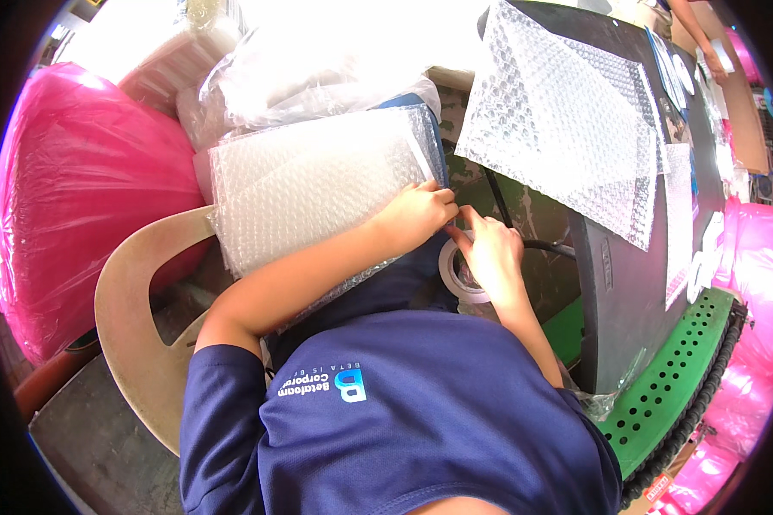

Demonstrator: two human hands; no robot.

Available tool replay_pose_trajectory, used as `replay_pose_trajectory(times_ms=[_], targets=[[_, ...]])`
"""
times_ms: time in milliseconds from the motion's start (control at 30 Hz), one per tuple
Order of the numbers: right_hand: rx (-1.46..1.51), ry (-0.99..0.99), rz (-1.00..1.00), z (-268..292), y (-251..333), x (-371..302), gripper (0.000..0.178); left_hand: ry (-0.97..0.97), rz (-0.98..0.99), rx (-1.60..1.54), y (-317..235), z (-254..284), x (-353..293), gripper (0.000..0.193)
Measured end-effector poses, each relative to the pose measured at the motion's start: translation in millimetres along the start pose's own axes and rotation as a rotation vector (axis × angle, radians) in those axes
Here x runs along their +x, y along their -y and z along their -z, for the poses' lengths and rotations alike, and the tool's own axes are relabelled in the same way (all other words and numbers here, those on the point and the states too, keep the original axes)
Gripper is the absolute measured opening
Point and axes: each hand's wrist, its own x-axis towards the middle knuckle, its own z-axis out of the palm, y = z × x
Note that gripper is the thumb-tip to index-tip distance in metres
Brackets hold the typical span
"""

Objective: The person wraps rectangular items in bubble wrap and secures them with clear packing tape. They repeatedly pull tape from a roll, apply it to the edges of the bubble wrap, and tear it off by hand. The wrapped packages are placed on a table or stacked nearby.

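A stack of clear bubble wrap sheets [309,176] lies across my lap, with a white strip along its right end. My left hand [419,213] is at the lower right corner of the stack, palm down with its fingers curled together; what they pinch is too small to make out. Close beside it, my right hand [494,249] has its thumb and forefinger bent toward the left fingertips. A roll of white tape [448,273] sits against the thumb side of my right hand, which covers part of its ring and seems to grip it.
On my right a black table [610,296] bears loose bubble wrap [558,112]. A green perforated ledge [670,378] runs beside it. A beige chair arm [116,292] and a large pink wrapped bundle [94,197] are at left. Another person's hand [715,64] shows far right.
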Motion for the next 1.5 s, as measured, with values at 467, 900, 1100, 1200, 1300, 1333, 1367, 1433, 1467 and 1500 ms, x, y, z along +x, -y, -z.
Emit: replay_pose_trajectory(times_ms=[467, 900, 1100, 1200, 1300, 1333, 1367, 1433, 1467, 1500], targets=[[0.045, -0.294, 0.130, -26.4, 5.1, 9.5, 0.011, 0.131, 0.095, -0.030, -1.6, 3.7, 5.5, 0.009], [0.128, -0.431, 0.367, -27.7, -13.4, 6.7, 0.014, 0.220, 0.223, -0.387, 3.0, 22.0, 9.1, 0.016], [0.275, -0.488, 0.183, -16.9, -71.8, 0.4, 0.009, 0.312, -0.024, -0.201, 13.7, 22.2, -11.7, 0.040], [0.272, -0.449, 0.168, -11.3, -80.3, -11.2, 0.006, 0.387, -0.088, 0.061, -20.5, 60.5, -16.2, 0.064], [0.337, -0.434, 0.153, -14.1, -73.7, -15.2, 0.003, 0.451, 0.371, 0.336, -55.9, 78.3, -22.2, 0.087], [0.406, -0.413, 0.138, -19.1, -68.1, -16.7, 0.002, 0.529, 0.459, 0.429, -60.6, 78.8, -26.2, 0.092], [0.477, -0.397, 0.131, -23.3, -59.9, -15.9, 0.001, 0.499, 0.426, 0.533, -57.9, 70.0, -35.5, 0.085], [0.394, -0.406, 0.187, -33.0, -46.9, -13.5, 0.006, 0.419, 0.346, 0.756, -45.7, 55.5, -49.5, 0.072], [0.363, -0.404, 0.209, -32.5, -36.3, -12.9, 0.012, 0.550, 0.158, 0.833, -41.0, 72.3, -51.0, 0.058], [0.327, -0.404, 0.231, -29.5, -26.8, -11.4, 0.018, 0.653, 0.032, 0.857, -41.6, 97.2, -44.5, 0.058]])
